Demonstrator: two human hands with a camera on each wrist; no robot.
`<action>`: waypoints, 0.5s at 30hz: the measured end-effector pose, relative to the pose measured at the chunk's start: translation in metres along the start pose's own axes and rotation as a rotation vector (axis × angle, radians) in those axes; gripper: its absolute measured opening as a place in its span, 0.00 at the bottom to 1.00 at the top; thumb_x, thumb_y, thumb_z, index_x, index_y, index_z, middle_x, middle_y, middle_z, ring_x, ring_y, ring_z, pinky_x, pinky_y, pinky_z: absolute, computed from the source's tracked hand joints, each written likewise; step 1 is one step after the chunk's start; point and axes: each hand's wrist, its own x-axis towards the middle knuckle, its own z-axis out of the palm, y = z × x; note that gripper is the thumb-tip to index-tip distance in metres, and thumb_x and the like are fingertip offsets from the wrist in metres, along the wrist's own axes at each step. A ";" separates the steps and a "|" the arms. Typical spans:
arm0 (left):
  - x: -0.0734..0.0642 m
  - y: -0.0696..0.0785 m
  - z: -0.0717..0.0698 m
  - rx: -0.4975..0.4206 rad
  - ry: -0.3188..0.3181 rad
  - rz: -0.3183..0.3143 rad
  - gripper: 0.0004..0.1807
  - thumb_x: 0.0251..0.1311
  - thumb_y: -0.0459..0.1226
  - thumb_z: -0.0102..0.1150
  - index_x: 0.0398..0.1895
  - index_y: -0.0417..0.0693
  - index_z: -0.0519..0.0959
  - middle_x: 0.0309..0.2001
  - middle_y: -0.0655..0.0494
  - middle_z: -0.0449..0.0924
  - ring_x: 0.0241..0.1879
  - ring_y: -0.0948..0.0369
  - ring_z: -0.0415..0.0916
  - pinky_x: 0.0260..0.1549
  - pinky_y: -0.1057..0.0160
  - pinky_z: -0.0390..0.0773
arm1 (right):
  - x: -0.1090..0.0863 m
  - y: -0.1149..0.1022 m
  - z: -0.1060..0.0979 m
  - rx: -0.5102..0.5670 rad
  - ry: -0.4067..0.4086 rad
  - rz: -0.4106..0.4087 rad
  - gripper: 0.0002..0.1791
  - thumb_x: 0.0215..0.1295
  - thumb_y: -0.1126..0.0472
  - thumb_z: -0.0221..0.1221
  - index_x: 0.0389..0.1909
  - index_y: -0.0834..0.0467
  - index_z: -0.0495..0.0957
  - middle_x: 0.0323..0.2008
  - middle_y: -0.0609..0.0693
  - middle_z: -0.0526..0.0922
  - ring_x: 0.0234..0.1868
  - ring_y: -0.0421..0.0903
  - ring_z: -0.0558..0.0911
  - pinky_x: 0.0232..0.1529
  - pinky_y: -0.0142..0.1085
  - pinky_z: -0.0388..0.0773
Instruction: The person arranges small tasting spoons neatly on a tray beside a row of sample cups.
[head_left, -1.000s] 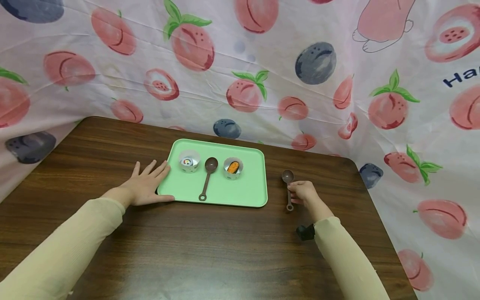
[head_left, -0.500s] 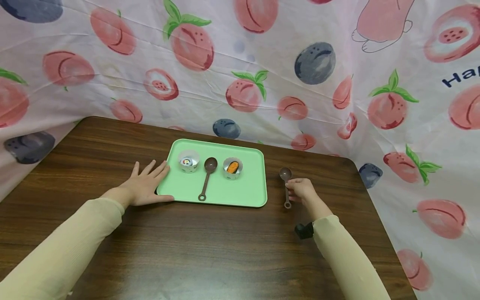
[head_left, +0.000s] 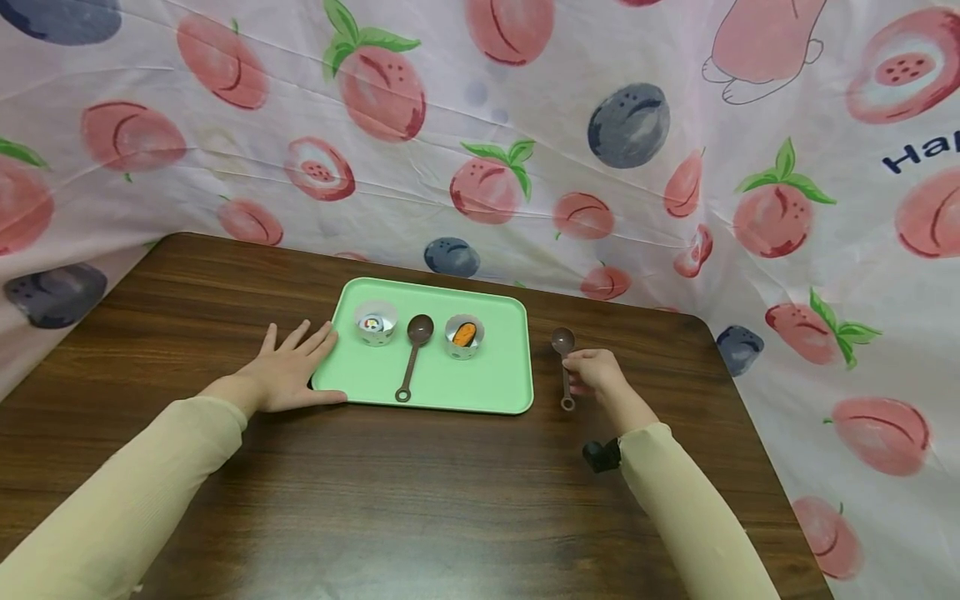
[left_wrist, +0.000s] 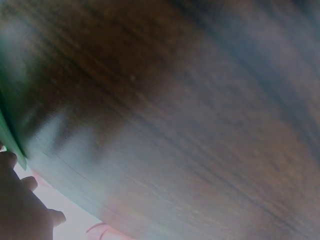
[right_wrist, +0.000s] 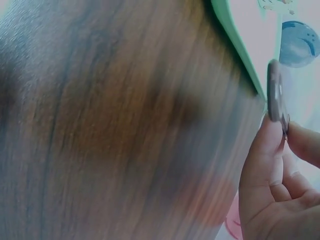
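In the head view my left hand (head_left: pixel 288 372) lies with spread, straight fingers at the left edge of a light green tray (head_left: pixel 487 387), its fingertips and thumb touching the rim. To the right of the tray, my right hand (head_left: pixel 600 372) pinches a brown spoon (head_left: pixel 563 340) by its handle, bowl pointing away from me. The right wrist view shows thumb and fingers gripping this spoon (right_wrist: pixel 274 92). On the tray lies a matching brown spoon (head_left: pixel 420 330) between two paper cups. The left cup (head_left: pixel 375 337) holds a small sushi-roll-like piece (head_left: pixel 371 322); the right cup (head_left: pixel 463 352) holds an orange-topped piece (head_left: pixel 465 335).
A dark wooden table (head_left: pixel 420 492) carries everything. Behind it and along its right side hangs a fruit-print cloth (head_left: pixel 540 108). A small black device (head_left: pixel 602 456) sits at my right sleeve cuff.
My right hand has moved a little to the left and away from me, bringing the spoon nearer the tray. The left hand has kept its place on the tray's edge.
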 end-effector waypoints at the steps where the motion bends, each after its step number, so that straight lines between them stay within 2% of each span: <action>1: 0.000 0.000 0.000 0.000 -0.001 0.000 0.57 0.52 0.69 0.48 0.73 0.38 0.47 0.74 0.39 0.42 0.71 0.36 0.37 0.60 0.28 0.28 | 0.000 -0.001 0.001 -0.001 0.001 0.000 0.18 0.66 0.65 0.54 0.54 0.69 0.73 0.31 0.47 0.71 0.25 0.37 0.72 0.27 0.28 0.80; 7: 0.001 -0.001 0.001 0.004 -0.001 0.002 0.57 0.52 0.70 0.47 0.73 0.38 0.47 0.74 0.39 0.42 0.71 0.36 0.37 0.60 0.28 0.28 | 0.000 -0.005 0.005 -0.013 0.007 -0.010 0.17 0.66 0.65 0.54 0.53 0.69 0.74 0.29 0.46 0.72 0.25 0.37 0.73 0.32 0.32 0.82; 15: 0.001 -0.001 0.002 0.003 0.001 0.002 0.57 0.52 0.70 0.47 0.73 0.38 0.47 0.74 0.40 0.42 0.71 0.36 0.37 0.60 0.28 0.28 | -0.002 -0.011 0.011 -0.008 0.006 -0.022 0.16 0.65 0.66 0.55 0.51 0.69 0.75 0.27 0.46 0.72 0.22 0.37 0.72 0.29 0.31 0.81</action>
